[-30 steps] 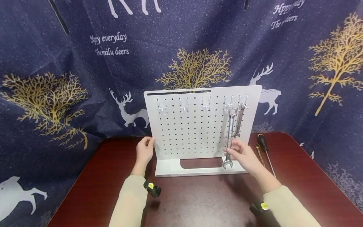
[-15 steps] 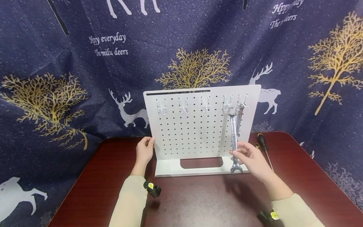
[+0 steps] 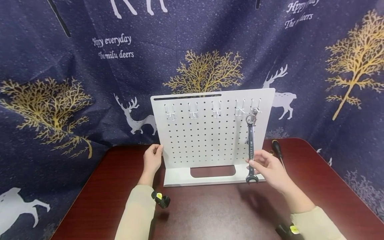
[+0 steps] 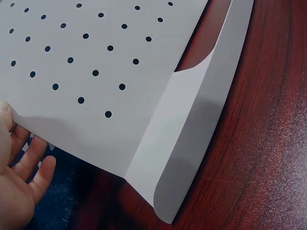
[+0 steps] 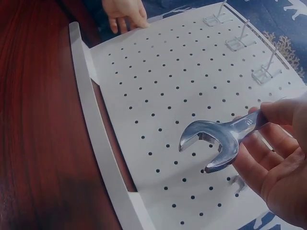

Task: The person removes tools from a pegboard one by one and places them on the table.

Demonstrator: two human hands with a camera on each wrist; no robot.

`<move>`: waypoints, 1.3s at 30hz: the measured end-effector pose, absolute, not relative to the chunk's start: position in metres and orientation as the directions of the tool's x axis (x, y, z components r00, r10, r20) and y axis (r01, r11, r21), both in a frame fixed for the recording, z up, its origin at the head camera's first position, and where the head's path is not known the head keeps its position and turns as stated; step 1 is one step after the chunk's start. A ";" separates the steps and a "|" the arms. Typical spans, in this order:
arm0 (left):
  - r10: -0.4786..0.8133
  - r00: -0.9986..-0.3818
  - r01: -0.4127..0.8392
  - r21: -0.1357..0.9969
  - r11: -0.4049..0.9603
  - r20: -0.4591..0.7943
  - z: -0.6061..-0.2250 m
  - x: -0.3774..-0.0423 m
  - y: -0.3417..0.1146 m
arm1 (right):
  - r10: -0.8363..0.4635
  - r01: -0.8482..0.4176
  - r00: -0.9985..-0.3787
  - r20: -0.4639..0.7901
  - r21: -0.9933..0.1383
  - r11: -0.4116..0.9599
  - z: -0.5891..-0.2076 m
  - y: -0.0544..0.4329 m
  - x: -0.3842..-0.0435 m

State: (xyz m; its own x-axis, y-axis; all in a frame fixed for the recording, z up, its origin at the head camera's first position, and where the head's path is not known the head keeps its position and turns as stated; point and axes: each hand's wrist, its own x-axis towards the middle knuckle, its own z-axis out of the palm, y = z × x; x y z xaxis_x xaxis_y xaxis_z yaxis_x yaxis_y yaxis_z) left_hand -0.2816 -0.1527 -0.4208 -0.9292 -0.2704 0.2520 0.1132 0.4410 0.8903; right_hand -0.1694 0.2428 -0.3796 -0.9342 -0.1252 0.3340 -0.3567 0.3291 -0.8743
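A white pegboard point(image 3: 207, 143) stands on the table, with several wire hooks point(image 3: 217, 112) along its upper part. My left hand point(image 3: 153, 160) pinches its left edge, thumb point(image 4: 5, 115) in front and fingers behind. In my right hand point(image 3: 270, 168), between thumb and fingers, is a steel combination wrench point(image 3: 251, 140). It points ring end up, in front of the board's right side; the open end point(image 5: 216, 136) faces down. Behind it a second wrench point(image 3: 255, 110) hangs from the rightmost hook, mostly hidden.
On the dark red table point(image 3: 198, 210), right of the board, lies a screwdriver point(image 3: 276, 148) with a black and yellow handle. A gold-coloured tool point(image 3: 271, 152) beside it is mostly covered by my right hand. Patterned blue cloth point(image 3: 144, 73) hangs behind.
My right hand has moved to the right with the wrench, which now lines up with the hanging wrench and covers most of it. My left hand stays on the board's edge.
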 end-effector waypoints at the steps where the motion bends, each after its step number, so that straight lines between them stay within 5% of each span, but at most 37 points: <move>1: -0.270 -0.929 0.113 0.890 0.441 0.252 -0.421 -0.281 -0.153 | -0.123 -0.354 -0.935 0.331 -0.875 0.329 -0.381 0.244 -0.169; 19: -0.270 -0.930 0.108 0.889 0.445 0.248 -0.421 -0.281 -0.153 | -0.023 -0.285 -0.955 0.295 -0.895 0.342 -0.391 0.278 -0.160; 39: -0.265 -0.932 0.109 0.890 0.443 0.246 -0.419 -0.280 -0.152 | -0.016 -0.345 -0.939 0.345 -0.936 0.075 -0.398 0.336 -0.148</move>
